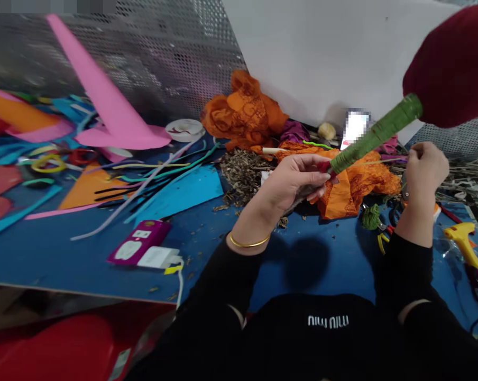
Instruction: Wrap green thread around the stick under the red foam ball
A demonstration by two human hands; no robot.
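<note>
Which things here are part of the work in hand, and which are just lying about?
In hand: left hand gripping the green-wrapped stem with its dark red head; right hand pinching a thin green strand running to the stem.
Lying about: yellow glue gun, pink foam sheet, purple power strip, white tape roll, orange cloth.

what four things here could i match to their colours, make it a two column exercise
Things:
1. stem
2. glue gun
3. cloth
4. foam

Colours:
a. pink
b. green, held in the left hand
c. yellow
d. orange

Pairs: 1-b, 2-c, 3-d, 4-a
</note>
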